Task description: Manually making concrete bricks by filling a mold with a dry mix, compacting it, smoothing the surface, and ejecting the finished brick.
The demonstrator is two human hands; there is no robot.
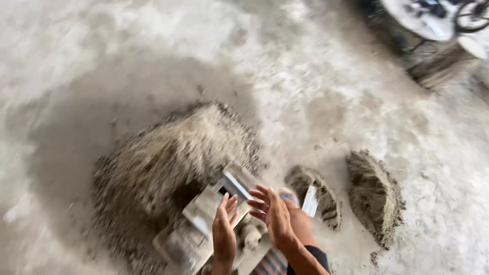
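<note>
Metal mould (214, 219) under open hands, long axis lower-left to upper-right

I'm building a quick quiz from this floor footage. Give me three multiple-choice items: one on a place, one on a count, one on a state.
1. Where is the big sand pile relative to the hands?
A. to their left and above in the picture
B. to their right
C. beneath a table

2. How many smaller mounds lie right of the hands?
A. none
B. two
C. five

3. How are the left hand and right hand?
A. fists
B. gripping a shovel
C. open, fingers spread

Answers: 1 A, the pile fills the left centre. 2 B, a small mound and a larger mound. 3 C, both palms are open above the metal mould.
</note>
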